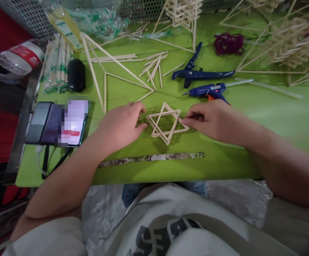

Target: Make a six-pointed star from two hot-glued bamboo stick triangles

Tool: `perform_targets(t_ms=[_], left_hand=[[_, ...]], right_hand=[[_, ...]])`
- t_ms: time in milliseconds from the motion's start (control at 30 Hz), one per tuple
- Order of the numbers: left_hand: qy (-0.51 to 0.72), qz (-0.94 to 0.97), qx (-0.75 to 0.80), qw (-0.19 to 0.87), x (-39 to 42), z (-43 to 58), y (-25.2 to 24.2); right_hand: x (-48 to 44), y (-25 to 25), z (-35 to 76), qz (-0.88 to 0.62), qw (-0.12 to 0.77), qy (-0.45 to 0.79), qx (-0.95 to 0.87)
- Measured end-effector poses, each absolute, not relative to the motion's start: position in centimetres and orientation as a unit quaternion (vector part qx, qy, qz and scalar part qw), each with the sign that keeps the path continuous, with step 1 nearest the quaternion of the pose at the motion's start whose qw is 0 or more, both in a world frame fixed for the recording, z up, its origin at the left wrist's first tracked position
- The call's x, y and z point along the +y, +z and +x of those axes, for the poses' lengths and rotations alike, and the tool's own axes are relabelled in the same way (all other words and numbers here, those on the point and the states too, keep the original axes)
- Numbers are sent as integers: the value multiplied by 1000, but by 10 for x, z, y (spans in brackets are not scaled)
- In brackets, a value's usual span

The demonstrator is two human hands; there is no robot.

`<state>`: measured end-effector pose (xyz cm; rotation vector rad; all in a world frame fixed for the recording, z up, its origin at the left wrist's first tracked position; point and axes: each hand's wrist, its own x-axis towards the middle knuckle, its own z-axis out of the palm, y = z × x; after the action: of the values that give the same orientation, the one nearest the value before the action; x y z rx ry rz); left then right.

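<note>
A six-pointed star of thin wooden sticks (164,113) stands on the green table in front of me, built of stacked layers. My right hand (214,119) has thumb and fingers closed at the star's right corner, pinching it. On the opposite side my left hand (123,122) is held with thumb and forefinger apart, close to the left corner; whether it touches is unclear. Just beyond my right hand lies a blue glue gun (206,90) with a glue stick in its back. A dark blue hand cutter (194,73) rests behind it.
A patterned flat strip (154,157) lies near the table's front edge. Phone (75,122), power bank (38,122) and black case (76,75) are at left. Loose sticks (117,58), a stick frame (92,73), purple cord (228,43) and larger stick structures (290,49) stand behind.
</note>
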<state>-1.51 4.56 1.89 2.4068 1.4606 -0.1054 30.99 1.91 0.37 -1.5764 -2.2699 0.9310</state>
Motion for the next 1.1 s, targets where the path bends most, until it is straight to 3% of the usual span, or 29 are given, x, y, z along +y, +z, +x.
perform_targets(t_ms=[300, 1100], left_hand=[[-109, 860, 473, 158, 23, -1, 35], [-67, 881, 446, 139, 19, 9, 21]], right_hand=[[19, 6, 305, -527, 100, 310, -785], [14, 0, 294, -547, 133, 294, -772]])
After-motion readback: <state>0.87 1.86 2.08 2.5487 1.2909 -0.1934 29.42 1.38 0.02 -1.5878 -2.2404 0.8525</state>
